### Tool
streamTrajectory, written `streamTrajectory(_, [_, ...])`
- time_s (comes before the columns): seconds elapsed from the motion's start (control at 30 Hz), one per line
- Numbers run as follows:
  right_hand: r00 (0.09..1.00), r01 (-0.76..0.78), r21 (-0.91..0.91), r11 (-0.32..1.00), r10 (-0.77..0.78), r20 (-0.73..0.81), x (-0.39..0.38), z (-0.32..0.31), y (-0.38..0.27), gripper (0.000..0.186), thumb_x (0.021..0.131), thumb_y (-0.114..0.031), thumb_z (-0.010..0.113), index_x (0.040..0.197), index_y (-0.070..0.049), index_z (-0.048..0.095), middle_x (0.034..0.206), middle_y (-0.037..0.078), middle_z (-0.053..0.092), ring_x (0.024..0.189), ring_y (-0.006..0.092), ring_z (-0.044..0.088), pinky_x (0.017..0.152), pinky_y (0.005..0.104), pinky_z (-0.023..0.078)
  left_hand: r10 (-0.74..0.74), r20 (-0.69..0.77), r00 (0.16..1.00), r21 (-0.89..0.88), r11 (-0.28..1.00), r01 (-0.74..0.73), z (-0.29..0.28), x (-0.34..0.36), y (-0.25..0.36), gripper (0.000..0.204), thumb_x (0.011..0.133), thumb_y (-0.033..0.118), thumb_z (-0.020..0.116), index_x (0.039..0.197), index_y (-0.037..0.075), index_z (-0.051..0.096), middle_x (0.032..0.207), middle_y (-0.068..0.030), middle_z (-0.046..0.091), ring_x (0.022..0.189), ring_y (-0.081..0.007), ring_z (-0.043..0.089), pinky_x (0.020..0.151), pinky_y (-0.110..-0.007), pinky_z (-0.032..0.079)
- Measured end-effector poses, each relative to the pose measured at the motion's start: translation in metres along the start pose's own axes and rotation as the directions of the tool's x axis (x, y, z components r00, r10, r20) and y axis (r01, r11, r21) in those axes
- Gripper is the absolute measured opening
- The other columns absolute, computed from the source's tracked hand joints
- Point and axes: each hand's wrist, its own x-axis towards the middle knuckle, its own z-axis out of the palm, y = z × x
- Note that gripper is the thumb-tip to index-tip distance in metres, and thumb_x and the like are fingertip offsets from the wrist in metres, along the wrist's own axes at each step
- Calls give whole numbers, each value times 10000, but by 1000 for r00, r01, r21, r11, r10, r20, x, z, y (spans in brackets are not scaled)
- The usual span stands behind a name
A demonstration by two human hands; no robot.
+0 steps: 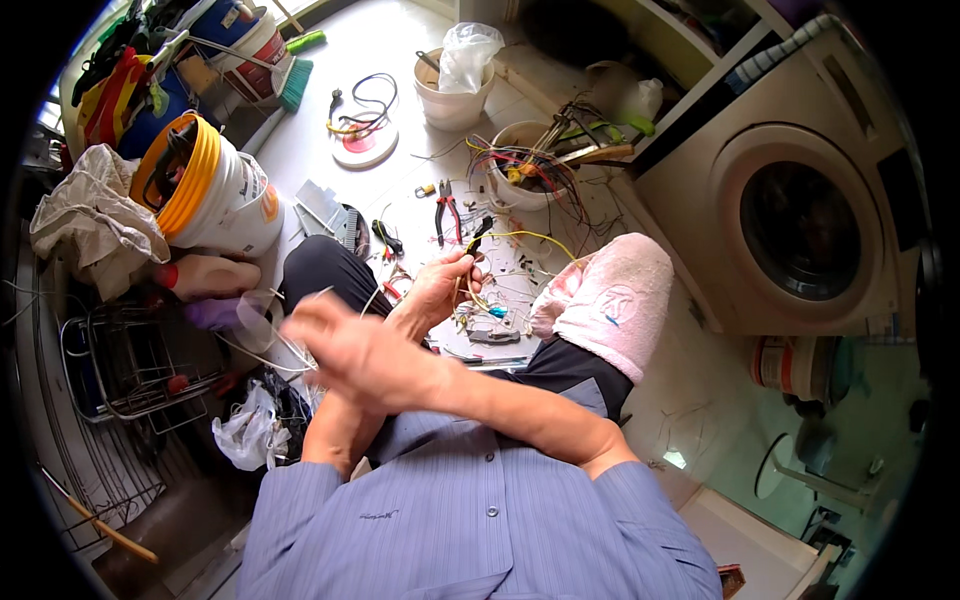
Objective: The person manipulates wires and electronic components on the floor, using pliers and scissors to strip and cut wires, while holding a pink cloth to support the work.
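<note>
My left hand [442,289] pinches a small bundle of thin wires [469,290] above the floor between my knees. A yellow wire [535,235] arcs away from it towards the pink towel [620,305] on my right knee. A small blue piece [497,312] shows just below the bundle. Crossing over the left forearm, my right hand [355,350] is out to the left, blurred by motion, its fingers curled in. A thin white wire [283,364] loops at those fingers and seems held there. Red-handled pliers [446,212] lie on the floor beyond my left hand.
Wire scraps and small parts litter the floor. Ahead stand a bucket of wires [520,200], a white bucket [452,105] and a wire coil [365,145]. A washing machine [700,215] is at right; a yellow-rimmed bucket [225,205] and wire rack [150,370] are at left.
</note>
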Motion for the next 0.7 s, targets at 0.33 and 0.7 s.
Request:
streamTrajectory(0.33, [980, -191, -815, 547, 146, -132, -72, -161, 86, 472, 782, -96, 735, 1238, -74, 614, 1230, 129, 605, 1092, 335, 589, 889, 393, 505, -31, 194, 980, 66, 998, 19, 15, -18, 10, 170, 1017, 133, 544, 1146, 34, 595, 767, -10, 603, 651, -78, 582, 596, -197, 491])
streamTrajectory(0.7, [927, -364, -692, 624, 313, -205, -97, -193, 114, 129, 880, -187, 676, 938, -82, 628, 815, 130, 644, 755, 347, 653, 649, 436, 512, -41, 140, 989, 424, 905, -22, 24, -30, 17, 209, 1022, 251, 537, 1055, 56, 605, 858, -24, 649, 754, -94, 618, 616, -242, 483])
